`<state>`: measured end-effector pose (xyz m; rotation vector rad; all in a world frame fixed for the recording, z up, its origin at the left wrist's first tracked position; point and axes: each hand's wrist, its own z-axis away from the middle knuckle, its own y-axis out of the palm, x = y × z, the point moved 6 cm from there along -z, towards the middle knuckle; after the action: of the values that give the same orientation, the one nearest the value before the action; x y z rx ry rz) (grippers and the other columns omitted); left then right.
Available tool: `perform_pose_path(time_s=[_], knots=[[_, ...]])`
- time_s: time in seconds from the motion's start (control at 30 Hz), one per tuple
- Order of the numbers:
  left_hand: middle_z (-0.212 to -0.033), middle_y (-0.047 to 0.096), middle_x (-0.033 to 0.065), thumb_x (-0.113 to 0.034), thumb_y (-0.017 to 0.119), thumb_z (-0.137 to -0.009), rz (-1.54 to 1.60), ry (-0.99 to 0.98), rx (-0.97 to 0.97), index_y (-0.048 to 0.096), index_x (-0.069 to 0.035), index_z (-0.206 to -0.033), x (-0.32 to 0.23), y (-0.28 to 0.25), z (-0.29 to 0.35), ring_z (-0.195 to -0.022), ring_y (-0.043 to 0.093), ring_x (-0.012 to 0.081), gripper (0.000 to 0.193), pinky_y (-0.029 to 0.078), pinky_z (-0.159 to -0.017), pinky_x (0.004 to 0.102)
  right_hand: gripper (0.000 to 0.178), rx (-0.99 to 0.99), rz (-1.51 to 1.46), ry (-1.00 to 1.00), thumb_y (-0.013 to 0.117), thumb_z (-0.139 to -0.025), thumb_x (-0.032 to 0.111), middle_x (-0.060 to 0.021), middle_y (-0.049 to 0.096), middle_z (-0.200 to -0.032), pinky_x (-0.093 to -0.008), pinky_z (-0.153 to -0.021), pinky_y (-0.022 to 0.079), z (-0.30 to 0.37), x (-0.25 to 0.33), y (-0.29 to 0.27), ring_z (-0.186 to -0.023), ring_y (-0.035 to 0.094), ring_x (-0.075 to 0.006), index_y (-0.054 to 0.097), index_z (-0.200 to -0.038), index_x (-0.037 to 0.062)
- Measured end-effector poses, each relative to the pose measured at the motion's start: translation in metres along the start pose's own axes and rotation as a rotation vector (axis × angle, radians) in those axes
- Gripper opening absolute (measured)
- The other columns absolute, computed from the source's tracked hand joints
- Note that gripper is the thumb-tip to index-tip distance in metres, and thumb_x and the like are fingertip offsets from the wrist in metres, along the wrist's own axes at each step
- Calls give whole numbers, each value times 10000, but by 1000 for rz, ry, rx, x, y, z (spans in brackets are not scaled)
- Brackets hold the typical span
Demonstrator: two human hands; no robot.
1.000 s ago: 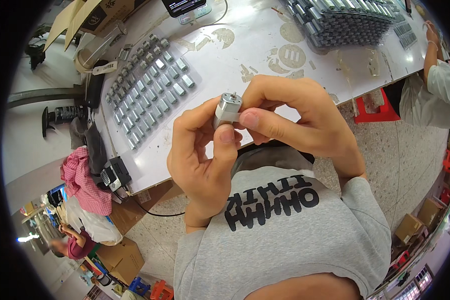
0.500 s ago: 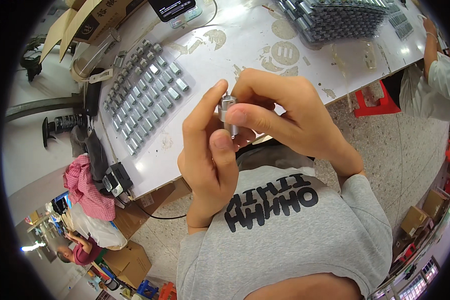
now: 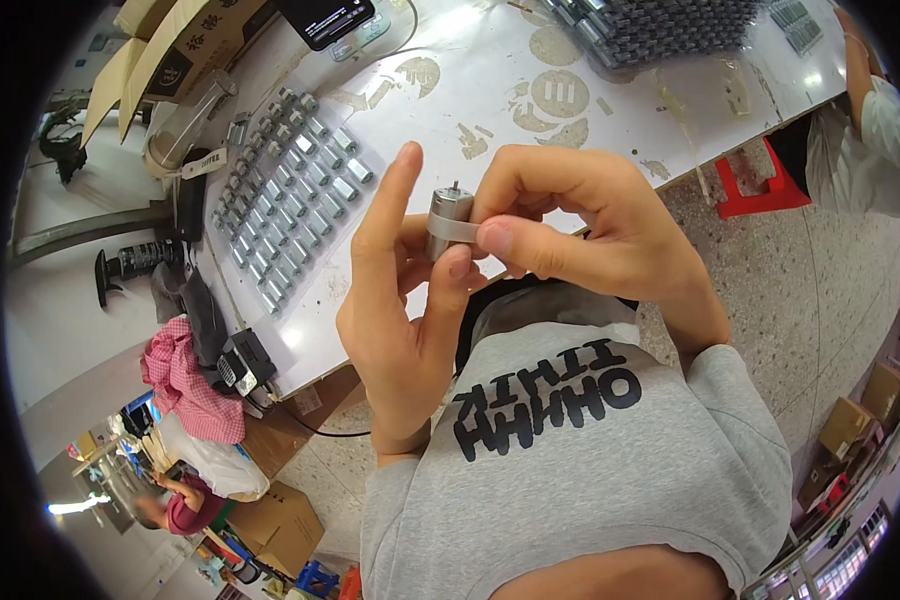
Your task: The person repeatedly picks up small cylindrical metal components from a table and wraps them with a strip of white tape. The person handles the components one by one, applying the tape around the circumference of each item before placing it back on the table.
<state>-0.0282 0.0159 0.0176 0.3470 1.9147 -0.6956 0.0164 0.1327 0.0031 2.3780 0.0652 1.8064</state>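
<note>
Between the thumb and fingers of my left hand [image 3: 395, 300] stands a small silver cylindrical motor [image 3: 452, 206], its thin shaft pointing up. The left index finger is stretched out, away from the motor. A narrow, pale translucent strip [image 3: 456, 230] crosses the motor's side and sticks out to the right. My right hand [image 3: 600, 225] pinches the strip's free end between thumb and index finger, close beside the motor. The other right fingers are curled under and partly hidden. To the left, rows of similar silver motors [image 3: 295, 207] lie in a clear tray on the white table [image 3: 470, 90].
Stacked trays of motors [image 3: 660, 35] stand at the far right of the table. A phone [image 3: 325, 18] and an open cardboard box [image 3: 190, 55] are at the back left. A black adapter [image 3: 245, 362] sits at the left edge. Beyond the table are a red stool [image 3: 765, 190] and a person [image 3: 885, 135].
My left index finger has lifted off the motor and straightened. The right hand has drawn slightly aside, so the pale strip between it and the motor now shows.
</note>
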Motion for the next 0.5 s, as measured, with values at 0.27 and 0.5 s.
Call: perform_pose_path(time_s=[0.27, 0.5], knots=[[-867, 567, 125, -83, 479, -873, -63, 118, -30, 412, 53, -1167, -1, 8, 2, -663, 565, 113, 331, 498, -580, 221, 124, -40, 47, 154, 561, -822, 89, -11, 541, -669, -180, -547, 393, 3, -3, 1, -631, 513, -50, 505, -757, 0], [-986, 535, 138, -310, 318, -930, -58, 129, -88, 412, 80, -1140, 2, 6, 6, -546, 489, 81, 453, 393, -479, 179, 298, -52, 85, 94, 599, -795, 302, -42, 556, -537, -241, -436, 359, -2, -10, 3, -467, 506, -116, 553, -708, 21]])
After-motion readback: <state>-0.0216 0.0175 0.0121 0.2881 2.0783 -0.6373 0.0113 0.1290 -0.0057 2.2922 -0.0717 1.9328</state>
